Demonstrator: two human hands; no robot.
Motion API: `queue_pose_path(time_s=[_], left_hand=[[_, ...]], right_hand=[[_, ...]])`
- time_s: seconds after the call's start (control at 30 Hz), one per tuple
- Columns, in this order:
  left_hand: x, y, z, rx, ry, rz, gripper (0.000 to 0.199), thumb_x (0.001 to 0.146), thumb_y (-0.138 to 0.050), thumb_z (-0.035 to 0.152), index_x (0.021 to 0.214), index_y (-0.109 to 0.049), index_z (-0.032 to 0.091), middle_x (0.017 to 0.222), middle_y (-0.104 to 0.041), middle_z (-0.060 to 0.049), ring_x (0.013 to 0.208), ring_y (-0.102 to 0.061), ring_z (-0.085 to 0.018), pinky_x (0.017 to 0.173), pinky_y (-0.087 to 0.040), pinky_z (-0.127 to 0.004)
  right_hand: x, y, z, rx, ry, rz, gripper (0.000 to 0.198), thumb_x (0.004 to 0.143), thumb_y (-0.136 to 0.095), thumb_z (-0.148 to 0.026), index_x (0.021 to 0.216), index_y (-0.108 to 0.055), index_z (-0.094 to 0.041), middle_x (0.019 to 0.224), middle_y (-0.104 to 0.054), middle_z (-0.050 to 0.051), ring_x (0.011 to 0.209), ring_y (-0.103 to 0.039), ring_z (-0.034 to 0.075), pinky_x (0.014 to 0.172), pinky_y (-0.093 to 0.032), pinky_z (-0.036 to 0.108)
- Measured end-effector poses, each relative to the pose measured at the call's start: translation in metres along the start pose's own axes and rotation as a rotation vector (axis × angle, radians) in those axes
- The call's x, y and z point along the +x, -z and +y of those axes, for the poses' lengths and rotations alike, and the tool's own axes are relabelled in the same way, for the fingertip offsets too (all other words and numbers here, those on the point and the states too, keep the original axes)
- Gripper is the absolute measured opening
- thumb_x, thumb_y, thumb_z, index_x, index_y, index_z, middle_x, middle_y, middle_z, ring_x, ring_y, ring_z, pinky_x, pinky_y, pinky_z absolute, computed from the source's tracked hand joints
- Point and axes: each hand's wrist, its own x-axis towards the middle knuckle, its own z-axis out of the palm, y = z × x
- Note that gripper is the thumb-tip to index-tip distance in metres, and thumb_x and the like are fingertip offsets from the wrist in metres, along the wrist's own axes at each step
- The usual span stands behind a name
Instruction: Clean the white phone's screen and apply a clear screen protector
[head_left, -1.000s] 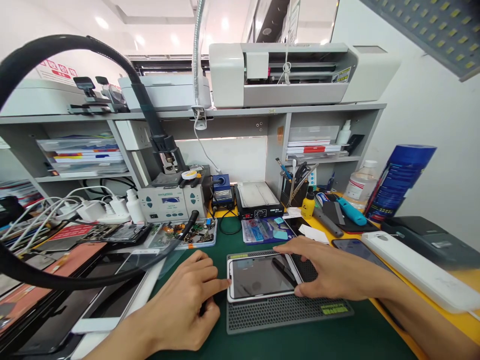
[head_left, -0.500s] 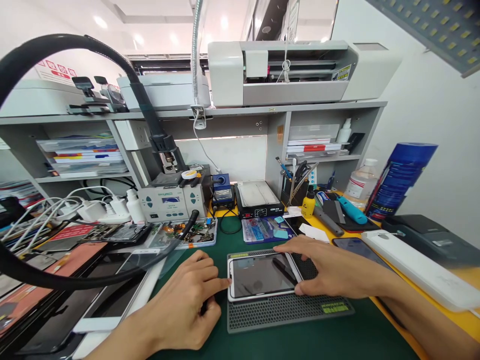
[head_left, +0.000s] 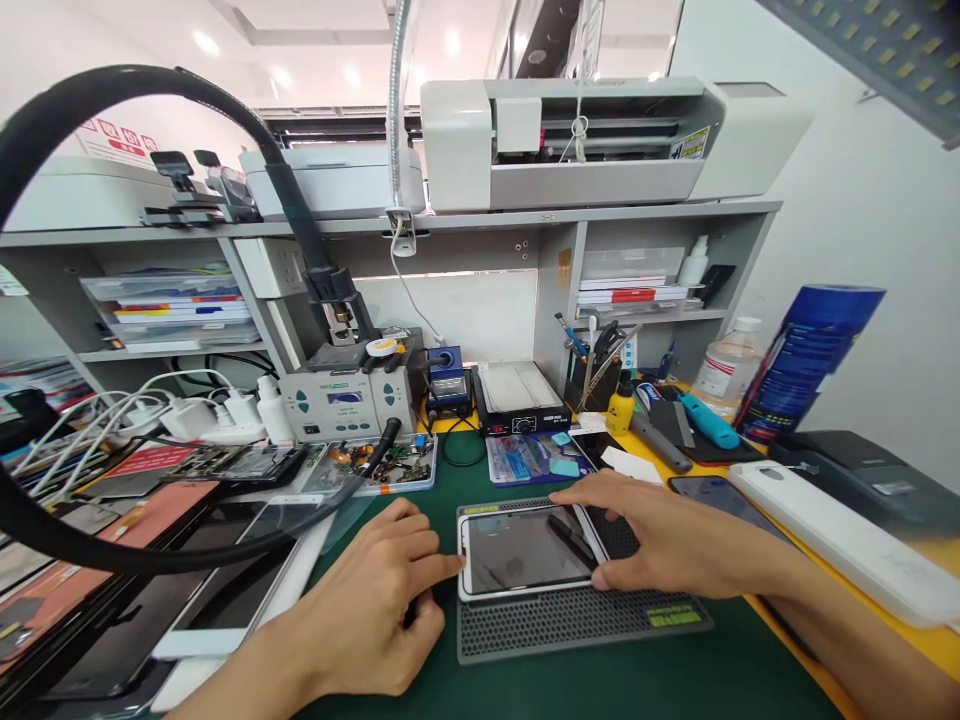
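A white-framed smartphone (head_left: 517, 552) with a dark, reflective screen lies flat on a grey perforated mat (head_left: 555, 630). My right hand (head_left: 645, 540) spans its right end, with the thumb at the near edge and the fingertips at the far edge. At the left end, the outstretched index finger of my left hand (head_left: 382, 590) touches the phone's edge. The other fingers of that hand are curled in, and I see nothing held in them. My right hand covers part of the mat.
On the left lie several phones and a white tablet (head_left: 217, 600), under the black hose (head_left: 172, 562) of a soldering station (head_left: 349, 405). Behind the mat are a parts tray (head_left: 401, 465) and a heating plate (head_left: 521, 400). A white power bank (head_left: 832, 560) lies on the right.
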Motion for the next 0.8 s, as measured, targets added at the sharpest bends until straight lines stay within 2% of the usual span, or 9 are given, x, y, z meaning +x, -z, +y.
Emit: queue_pose_path(time_s=[0.33, 0.67, 0.8], left_hand=[[0.0000, 0.0006, 0.0006, 0.000, 0.002, -0.013, 0.040, 0.072, -0.047, 0.009, 0.101, -0.072, 0.021, 0.066, -0.053, -0.002, 0.064, -0.045, -0.021, 0.069, -0.037, -0.038], [-0.0001, -0.0005, 0.0003, -0.001, 0.012, -0.012, 0.041, 0.072, -0.047, 0.009, 0.102, -0.071, 0.022, 0.066, -0.054, -0.002, 0.064, -0.046, -0.021, 0.069, -0.038, -0.038], [-0.0011, -0.0004, -0.0002, -0.004, 0.011, -0.013, 0.042, 0.072, -0.047, 0.009, 0.103, -0.072, 0.022, 0.065, -0.053, -0.002, 0.064, -0.045, -0.021, 0.069, -0.038, -0.038]], right_hand=[[-0.0013, 0.0001, -0.0010, -0.016, -0.002, -0.007, 0.079, 0.077, -0.068, -0.064, 0.147, -0.042, -0.040, 0.155, -0.039, 0.003, 0.139, -0.036, 0.040, 0.104, -0.041, 0.045], [-0.0009, -0.0004, -0.0005, -0.014, -0.018, 0.003, 0.080, 0.074, -0.069, -0.064, 0.146, -0.044, -0.040, 0.154, -0.040, 0.004, 0.130, -0.047, 0.037, 0.098, -0.045, 0.042], [-0.0009, -0.0003, -0.0010, -0.035, -0.009, 0.001, 0.079, 0.076, -0.068, -0.065, 0.146, -0.043, -0.040, 0.155, -0.039, 0.004, 0.134, -0.042, 0.038, 0.102, -0.042, 0.044]])
